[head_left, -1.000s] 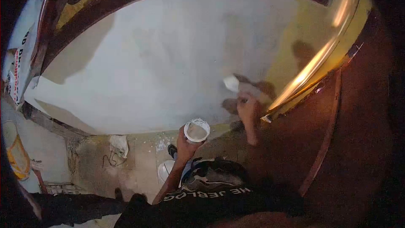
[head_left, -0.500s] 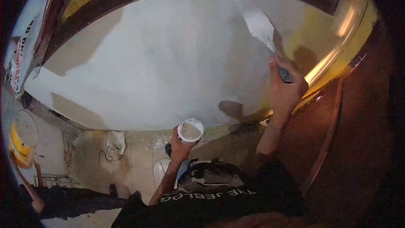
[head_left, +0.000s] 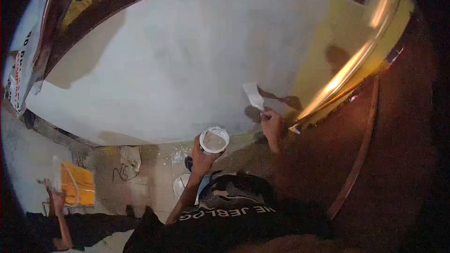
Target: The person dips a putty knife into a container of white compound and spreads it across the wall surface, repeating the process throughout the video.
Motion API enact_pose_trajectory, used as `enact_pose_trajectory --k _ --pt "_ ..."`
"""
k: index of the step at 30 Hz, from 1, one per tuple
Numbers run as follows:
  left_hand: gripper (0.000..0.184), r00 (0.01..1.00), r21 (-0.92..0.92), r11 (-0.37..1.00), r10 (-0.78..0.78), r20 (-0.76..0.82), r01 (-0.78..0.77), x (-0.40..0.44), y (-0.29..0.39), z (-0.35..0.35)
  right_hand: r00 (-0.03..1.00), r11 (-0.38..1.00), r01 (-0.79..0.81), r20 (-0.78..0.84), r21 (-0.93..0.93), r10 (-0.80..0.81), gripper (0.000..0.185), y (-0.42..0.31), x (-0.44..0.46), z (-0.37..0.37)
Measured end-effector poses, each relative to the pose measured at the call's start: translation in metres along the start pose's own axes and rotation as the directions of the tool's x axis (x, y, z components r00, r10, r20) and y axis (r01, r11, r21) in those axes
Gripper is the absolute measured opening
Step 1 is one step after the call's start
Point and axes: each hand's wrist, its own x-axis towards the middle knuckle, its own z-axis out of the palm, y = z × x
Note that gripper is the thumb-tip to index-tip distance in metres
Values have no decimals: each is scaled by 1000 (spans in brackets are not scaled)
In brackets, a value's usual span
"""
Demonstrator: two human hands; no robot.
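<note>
In my left hand (head_left: pixel 202 160) is a round white tub (head_left: pixel 214 146), gripped from its side, with whitish paste inside and smeared on its rim. My right hand (head_left: pixel 272 125) is closed round the handle of a putty knife (head_left: pixel 253 95), whose broad pale blade points up and to the left. That blade is at the lower right part of a white-coated wall (head_left: pixel 187 56); whether it touches the surface I cannot tell. Most of the handle is hidden by my fingers. The tub is lower and to the left of the knife.
Another person's hand (head_left: pixel 57 197) is beside a yellow bucket (head_left: pixel 77 183) at lower left. White crumbs (head_left: pixel 179 153) lie on the floor under the wall, near a pale bag (head_left: pixel 130 158). A bright yellow strip (head_left: pixel 344 72) borders the wall on the right.
My right hand has come down and left with the putty knife, from high on the wall to its lower part. The tub has shifted slightly. The other person's yellow bucket has moved right.
</note>
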Motion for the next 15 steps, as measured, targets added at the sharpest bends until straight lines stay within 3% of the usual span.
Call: enact_pose_trajectory --k 2,4,6,8,9,12,14,15 --pt "80 1000 28 999 24 16 -24 2 3 -3 999 999 5 35 -38 -4 24 22 -9 1" --pt "81 999 -172 985 14 51 -5 1 18 -3 997 997 23 72 -70 -18 23 13 -9 -5" --pt "81 996 -130 991 42 75 -32 3 15 -5 993 997 66 -101 36 -62 23 -5 0 -19" --pt "81 993 -87 995 55 106 -46 2 21 -9 983 986 133 -116 -99 -144 22 -51 18 -54" --pt "82 992 -66 997 42 116 -35 1 31 -11 964 977 204 -161 -63 -212 23 -73 26 -71" --pt "82 991 -106 994 28 134 -13 1 33 -10 873 907 408 -334 102 -355 22 -139 35 -125" --pt "82 990 -167 986 27 140 -4 0 31 -11 636 760 650 -557 13 -534 17 -177 35 -154" --pt "82 993 -112 994 25 118 -12 1 31 -8 639 760 649 -556 19 -532 17 -185 37 -160"
